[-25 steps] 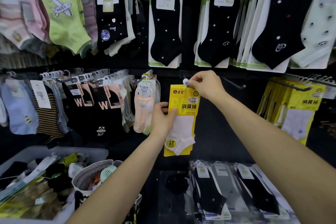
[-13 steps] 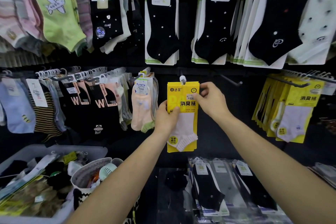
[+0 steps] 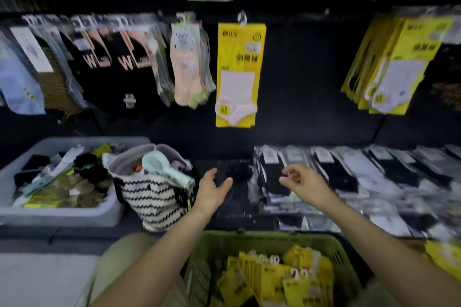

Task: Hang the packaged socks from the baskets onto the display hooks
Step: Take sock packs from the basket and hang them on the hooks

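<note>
Both grips are released: the left hand (image 3: pixel 213 189) is spread and the right hand (image 3: pixel 303 183) loosely curled, each holding nothing, held out past the green basket (image 3: pixel 262 238) of yellow sock packs (image 3: pixel 282 281). One yellow pack (image 3: pixel 238 75) hangs from its hook (image 3: pixel 242 18). I'd pinch the next by its white hanger loop (image 3: pixel 274 260), so it threads straight on.

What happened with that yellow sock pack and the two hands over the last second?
Both hands let go of the yellow sock pack, which now hangs alone on its hook. The left hand and right hand came down, empty, with the forearms over the green basket. The view tilted downward too. The peach socks beside the pack and the grey bin stayed put.
</note>
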